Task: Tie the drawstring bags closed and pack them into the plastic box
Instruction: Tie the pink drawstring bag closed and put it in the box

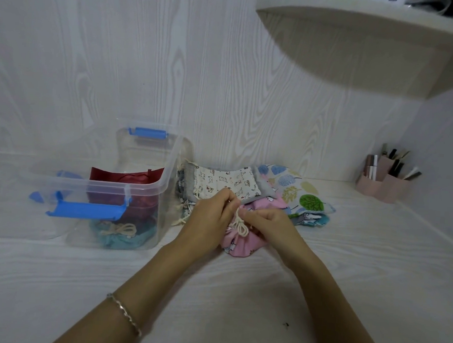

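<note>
Above pink bag: left hand, right hand both pinching cream drawstring.

The plastic box is clear with blue latches, and holds a red bag and a teal bag. The pink bag has small white figures and a cream cord. The cream bag carries tiny animal prints. The white bag shows blue, yellow and green trees. The tabletop is white wood grain.

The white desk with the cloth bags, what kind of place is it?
Most likely a desk nook in someone's home, maybe a bedroom. A pink holder of brushes and tubes stands in the white desk's corner, a shelf hangs above, and cloth bags lie beside a plastic box.
</note>
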